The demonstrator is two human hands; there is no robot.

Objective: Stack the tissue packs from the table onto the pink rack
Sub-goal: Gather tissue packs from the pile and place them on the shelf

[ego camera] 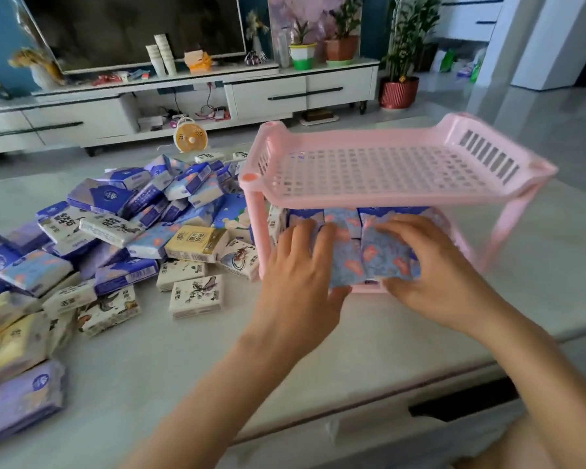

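A pink rack (386,195) with two tiers stands on the pale counter (217,350), towards its right side. Both hands reach into the lower tier (367,288), where blue packs already stand in a row (340,216) at the back. The left hand (298,265) has its grip spread over the left flowered pack (344,265), fingers on top and thumb against the front edge. The right hand (430,275) grips the right flowered pack (386,257) the same way, fingers curled over the top and thumb under the near edge. The two packs lie side by side, touching, at the front of the lower tier. The slotted top tier (379,167) carries nothing. A loose heap of tissue packs (142,225), purple, white and yellow, covers the counter left of the rack.
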